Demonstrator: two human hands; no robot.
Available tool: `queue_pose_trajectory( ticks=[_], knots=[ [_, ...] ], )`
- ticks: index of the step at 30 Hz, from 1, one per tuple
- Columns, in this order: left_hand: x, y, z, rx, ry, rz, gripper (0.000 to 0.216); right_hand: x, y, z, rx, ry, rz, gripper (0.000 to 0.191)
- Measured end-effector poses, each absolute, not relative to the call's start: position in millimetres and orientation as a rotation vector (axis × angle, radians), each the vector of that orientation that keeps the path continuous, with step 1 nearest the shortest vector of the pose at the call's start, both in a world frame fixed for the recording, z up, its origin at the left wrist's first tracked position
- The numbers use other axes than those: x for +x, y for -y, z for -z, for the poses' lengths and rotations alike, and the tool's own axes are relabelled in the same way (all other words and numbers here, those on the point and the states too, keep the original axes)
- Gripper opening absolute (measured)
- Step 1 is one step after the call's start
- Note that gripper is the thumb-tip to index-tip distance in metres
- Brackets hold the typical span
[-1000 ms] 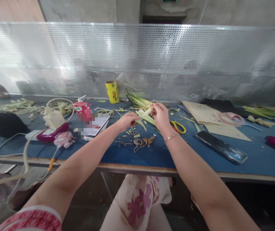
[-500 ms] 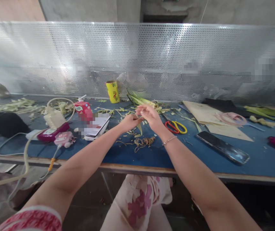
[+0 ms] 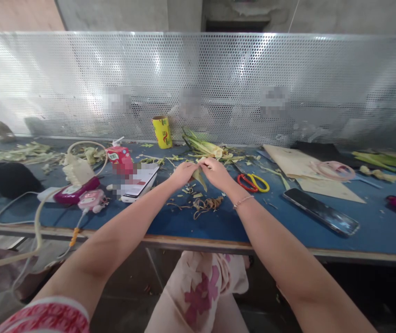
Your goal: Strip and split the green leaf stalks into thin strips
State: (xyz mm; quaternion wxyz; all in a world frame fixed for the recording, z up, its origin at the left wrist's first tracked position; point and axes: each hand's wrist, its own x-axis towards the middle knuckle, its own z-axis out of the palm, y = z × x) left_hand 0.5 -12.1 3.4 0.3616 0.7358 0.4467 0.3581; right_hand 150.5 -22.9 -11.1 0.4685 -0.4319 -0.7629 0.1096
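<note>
My left hand (image 3: 183, 174) and my right hand (image 3: 216, 173) meet over the middle of the table, fingertips pinched together. Between them a pale green leaf piece (image 3: 200, 178) hangs point down; its upper end is hidden by the fingers. Just beyond lies a bunch of green stalks (image 3: 201, 147) with a pale cut end. On the near side, a tangle of brown twine (image 3: 208, 206) rests among small plant scraps (image 3: 189, 188). Scissors with red and yellow handles (image 3: 253, 183) lie to the right of my right hand.
On the left are a phone-like device (image 3: 142, 180), a red drink carton (image 3: 120, 159) and a purple object with cables (image 3: 76, 189). A yellow can-shaped tube (image 3: 162, 132) stands before the perforated metal screen (image 3: 218, 83). A phone (image 3: 320, 212) and beige sheets (image 3: 288, 164) lie rightward.
My right hand has turned from raised, spread fingers to a pinch facing the left hand. The leaf piece now shows between both hands, and the stalks behind are less covered.
</note>
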Motion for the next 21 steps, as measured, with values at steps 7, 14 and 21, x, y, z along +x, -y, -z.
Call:
queue_pose_trajectory(
  ticks=[7, 14, 21],
  knots=[
    [0, 19, -8, 2.123, -1.366, -0.908, 0.045, 150, 26, 7, -1.16, 1.785, -0.242, 0.014],
    [3, 22, -9, 2.271, -1.281, -0.968, 0.048, 150, 21, 15, -1.35, 1.699, -0.613, 0.045],
    [6, 27, -4, 2.308, -1.123, -0.767, 0.042, 147, 15, 19, -1.06, 1.422, -0.875, 0.029]
  ],
)
